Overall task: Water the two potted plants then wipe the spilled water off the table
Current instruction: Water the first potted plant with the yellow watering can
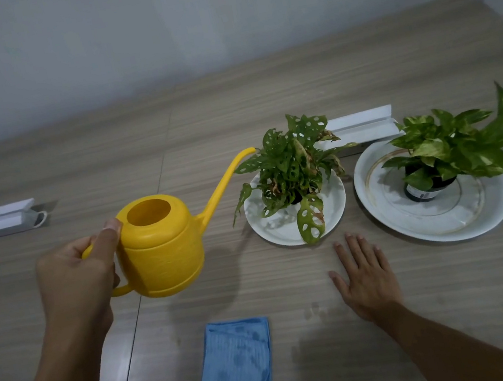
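Head view. A yellow watering can (161, 246) is held off the table (260, 98) by the left hand (78, 281); the fingers are wrapped round the rear handle and the thumb is pressed near the top opening, so the grip is closed on the can. The can is kept roughly level, and its spout tip (249, 150) is placed just beside the leaves of the holed-leaf plant (293, 169). No stream of water is seen.

The holed-leaf plant is set on a small white plate (334, 209); the second plant (451, 148), in a dark pot, is set on a larger gold-rimmed plate (434, 225) to its right. The right hand (365, 274) is laid flat on the table, fingers spread, holding nothing, near the small plate.

A folded blue cloth (237, 364) is laid near the front edge, with darker patches on it. Faint marks are seen on the table beside the right wrist; whether they are wet cannot be told.

Judged stage: watering of the first plant is about to begin.

Risks: water could be shed by the dense leaves past the plate rim; a fast tilt could send water out of the wide top opening; the light pot could be nudged over by the spout
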The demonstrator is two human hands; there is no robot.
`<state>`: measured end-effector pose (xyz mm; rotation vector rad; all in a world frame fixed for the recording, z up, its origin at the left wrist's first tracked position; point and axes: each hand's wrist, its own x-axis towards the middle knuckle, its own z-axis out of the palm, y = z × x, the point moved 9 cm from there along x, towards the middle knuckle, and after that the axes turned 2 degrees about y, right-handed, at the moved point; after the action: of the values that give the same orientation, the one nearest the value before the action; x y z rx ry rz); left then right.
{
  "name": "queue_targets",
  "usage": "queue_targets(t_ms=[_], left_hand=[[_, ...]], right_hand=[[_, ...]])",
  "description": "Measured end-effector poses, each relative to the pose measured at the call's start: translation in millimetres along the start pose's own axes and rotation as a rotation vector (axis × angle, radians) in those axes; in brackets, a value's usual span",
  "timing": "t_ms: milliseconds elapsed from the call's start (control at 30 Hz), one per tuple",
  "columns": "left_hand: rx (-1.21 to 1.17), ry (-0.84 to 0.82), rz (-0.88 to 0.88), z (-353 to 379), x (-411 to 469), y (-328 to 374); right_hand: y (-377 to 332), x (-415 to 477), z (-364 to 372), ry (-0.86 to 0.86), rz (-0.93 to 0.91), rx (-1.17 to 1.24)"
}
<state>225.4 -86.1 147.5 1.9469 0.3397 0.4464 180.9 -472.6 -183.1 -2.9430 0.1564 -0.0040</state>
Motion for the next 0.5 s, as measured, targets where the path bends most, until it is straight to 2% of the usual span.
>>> queue_targets(t_ms=[500], left_hand=[[-0.075, -0.036, -0.019, 15.4, -10.6, 0.9]], right_hand=[[0.9, -0.6, 0.9, -0.015, -0.002, -0.004]])
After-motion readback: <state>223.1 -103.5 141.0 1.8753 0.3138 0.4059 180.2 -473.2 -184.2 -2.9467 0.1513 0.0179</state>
